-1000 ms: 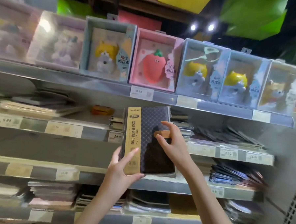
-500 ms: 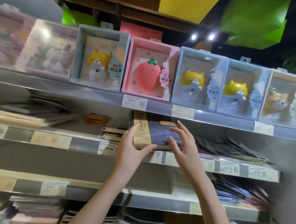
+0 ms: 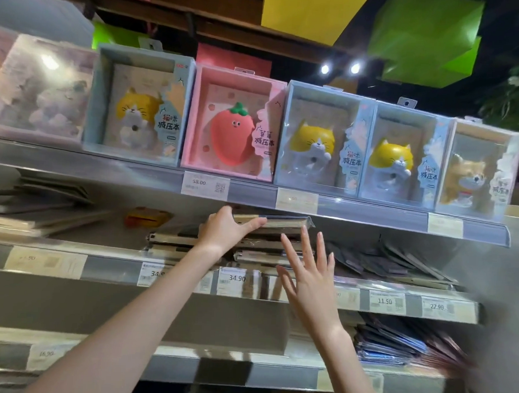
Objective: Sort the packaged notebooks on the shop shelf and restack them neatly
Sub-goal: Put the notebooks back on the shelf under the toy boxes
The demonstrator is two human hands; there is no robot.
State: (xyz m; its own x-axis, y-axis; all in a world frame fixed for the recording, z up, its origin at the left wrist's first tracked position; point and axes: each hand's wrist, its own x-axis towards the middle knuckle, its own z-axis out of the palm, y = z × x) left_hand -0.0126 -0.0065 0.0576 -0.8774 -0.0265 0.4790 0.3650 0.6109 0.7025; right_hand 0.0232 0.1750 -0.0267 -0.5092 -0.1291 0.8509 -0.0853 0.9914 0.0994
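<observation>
Notebook (image 3: 281, 221) in clear wrap lies flat on top of a stack (image 3: 267, 251) on the second shelf (image 3: 113, 266), just under the lip of the top shelf (image 3: 371, 214). Left hand (image 3: 223, 229) grips its near left edge, thumb along the front edge, fingers curled over the top. Right hand (image 3: 303, 273) is open, fingers spread and straight, just in front of the stack; whether it touches the stack is not clear.

Judgement: hard cover, stiff, moderate weight, not fragile. Plastic wrap looks glossy, so likely slippery against the wrapped books below; stack could skid if pushed. Best hold is at both short edges, or one palm flat on top while squaring. More wrapped books (image 3: 399, 260) lie fanned to the right. Boxed toy books (image 3: 232, 125) stand above.
</observation>
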